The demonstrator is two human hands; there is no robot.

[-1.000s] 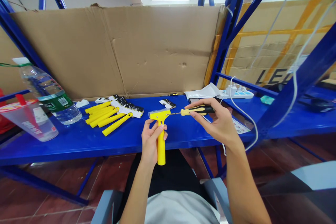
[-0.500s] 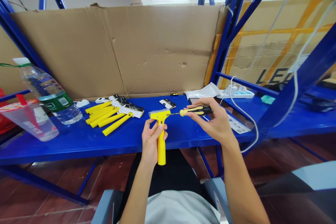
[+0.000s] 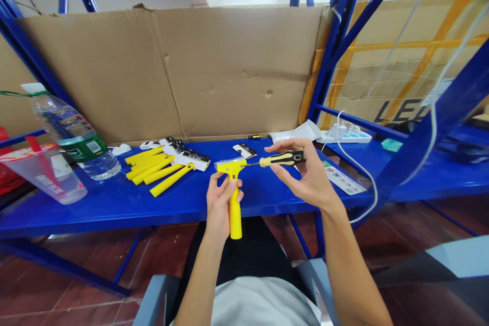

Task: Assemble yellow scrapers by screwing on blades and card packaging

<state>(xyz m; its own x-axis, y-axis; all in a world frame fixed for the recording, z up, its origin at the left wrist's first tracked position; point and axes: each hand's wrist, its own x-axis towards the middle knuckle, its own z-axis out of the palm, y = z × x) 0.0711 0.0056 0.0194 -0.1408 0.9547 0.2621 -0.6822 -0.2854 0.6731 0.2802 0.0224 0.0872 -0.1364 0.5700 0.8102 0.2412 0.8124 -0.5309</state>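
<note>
My left hand (image 3: 220, 198) is closed round the neck of a yellow scraper (image 3: 236, 216), holding it upright with its head on top and the handle hanging past the table's front edge. A clear strip runs along the head's upper edge. In my right hand (image 3: 311, 178) lies a black-and-yellow screwdriver (image 3: 281, 159), level, its butt toward the palm and the thumb below the handle; the index finger is raised off it. The shaft's tip meets the right end of the scraper head. Several yellow scrapers (image 3: 171, 180) with black-and-white card sleeves lie fanned out to the left.
Behind the scraper, a loose black-and-white card sleeve (image 3: 245, 151) lies on the blue table (image 3: 191, 209). A water bottle (image 3: 82, 145) and plastic cup (image 3: 57, 178) stand left. On the right are a printed sheet (image 3: 344, 179), power strip (image 3: 349, 135) and white cable (image 3: 372, 183). Cardboard (image 3: 237, 71) walls the back.
My right hand's fingers have loosened and spread on the screwdriver handle, the index finger lifting away. The screwdriver and scraper have shifted very slightly left in view.
</note>
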